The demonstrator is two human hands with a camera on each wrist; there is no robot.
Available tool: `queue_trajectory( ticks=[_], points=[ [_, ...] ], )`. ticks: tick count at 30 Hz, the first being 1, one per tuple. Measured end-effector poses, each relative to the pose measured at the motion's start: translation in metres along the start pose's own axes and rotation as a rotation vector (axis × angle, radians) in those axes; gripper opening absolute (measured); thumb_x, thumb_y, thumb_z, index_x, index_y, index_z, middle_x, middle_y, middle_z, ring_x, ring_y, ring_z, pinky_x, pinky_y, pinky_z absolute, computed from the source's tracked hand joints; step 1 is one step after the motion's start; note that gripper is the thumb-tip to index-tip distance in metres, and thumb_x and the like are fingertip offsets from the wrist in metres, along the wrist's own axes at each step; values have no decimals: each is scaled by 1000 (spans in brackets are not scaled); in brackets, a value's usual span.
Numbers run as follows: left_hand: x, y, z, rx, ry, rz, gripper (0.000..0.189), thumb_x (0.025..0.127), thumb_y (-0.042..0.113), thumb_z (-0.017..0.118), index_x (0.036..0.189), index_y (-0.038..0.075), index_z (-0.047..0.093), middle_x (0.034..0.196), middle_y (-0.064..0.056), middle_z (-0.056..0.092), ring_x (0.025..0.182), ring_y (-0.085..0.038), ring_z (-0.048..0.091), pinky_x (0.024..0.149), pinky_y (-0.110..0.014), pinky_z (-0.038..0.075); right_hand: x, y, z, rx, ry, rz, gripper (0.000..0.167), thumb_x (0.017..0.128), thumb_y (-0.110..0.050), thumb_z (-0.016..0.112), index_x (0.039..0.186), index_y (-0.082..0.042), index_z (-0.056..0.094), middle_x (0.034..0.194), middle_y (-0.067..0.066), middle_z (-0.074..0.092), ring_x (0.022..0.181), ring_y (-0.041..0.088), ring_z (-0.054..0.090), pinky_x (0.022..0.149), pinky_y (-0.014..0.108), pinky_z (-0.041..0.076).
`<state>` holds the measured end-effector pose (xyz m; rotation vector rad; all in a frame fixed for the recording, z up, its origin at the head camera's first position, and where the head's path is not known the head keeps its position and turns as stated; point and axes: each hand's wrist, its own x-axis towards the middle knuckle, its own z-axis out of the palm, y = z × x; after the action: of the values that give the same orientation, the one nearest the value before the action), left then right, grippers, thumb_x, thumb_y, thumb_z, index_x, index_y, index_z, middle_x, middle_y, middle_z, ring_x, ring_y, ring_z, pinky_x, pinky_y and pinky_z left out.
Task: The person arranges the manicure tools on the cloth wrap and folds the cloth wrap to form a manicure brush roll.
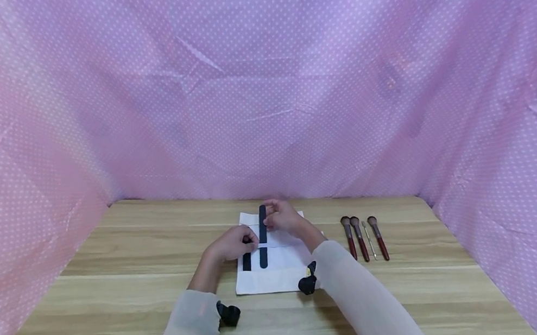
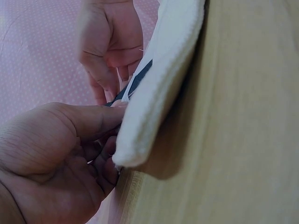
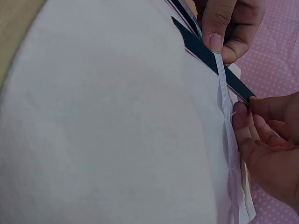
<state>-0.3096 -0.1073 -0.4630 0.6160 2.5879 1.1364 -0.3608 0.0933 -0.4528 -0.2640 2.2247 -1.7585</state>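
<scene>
On the table a white fabric sheet [image 1: 275,280] lies flat, with a white elastic band [image 3: 225,98] stitched across it. A black nail file [image 1: 262,225] with a thin reddish edge passes under the band, its lower end showing on the near side. My right hand [image 1: 282,218] pinches the far part of this file between thumb and fingers. Just left of it, my left hand [image 1: 231,243] pinches the elastic band with thumb and forefinger. A second black nail file [image 1: 247,262] lies under the band by the left edge, partly hidden by my left hand.
To the right, three makeup brushes [image 1: 378,238] with dark red handles and a slim metal tool [image 1: 369,240] lie side by side on the wooden table [image 1: 140,306]. A pink dotted curtain [image 1: 262,108] hangs behind the table and along both sides.
</scene>
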Motion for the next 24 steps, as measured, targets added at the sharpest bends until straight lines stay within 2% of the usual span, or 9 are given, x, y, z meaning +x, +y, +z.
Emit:
queue_trajectory(
  ticks=[4,8,16,24],
  points=[
    [0,0,-1,13,1,11,11,96,2,64,90,10,69,88,0,63,84,-17,56,80,-35,47,-2,2,-1,-74,-10,1,56,87,15,66,140,1,55,126,19,62,97,24,68,85,34,58],
    [1,0,-1,17,-5,11,10,95,3,65,91,10,70,88,1,63,84,-15,56,81,-34,46,-5,2,-2,-160,-16,-1,57,87,11,69,141,-3,56,126,16,62,104,26,66,88,35,56],
    [2,-1,-2,18,-3,34,7,94,3,67,91,7,70,86,1,63,83,-15,55,79,-33,45,-8,3,-4,-235,-30,-13,53,87,4,74,137,-6,61,120,11,62,102,24,63,85,34,54],
    [2,0,-2,19,0,-7,6,96,6,67,92,6,71,89,1,63,87,-16,56,84,-36,46,-13,0,-5,-304,-78,-61,54,84,3,77,135,0,62,119,14,65,98,22,64,85,32,53]
  ],
)
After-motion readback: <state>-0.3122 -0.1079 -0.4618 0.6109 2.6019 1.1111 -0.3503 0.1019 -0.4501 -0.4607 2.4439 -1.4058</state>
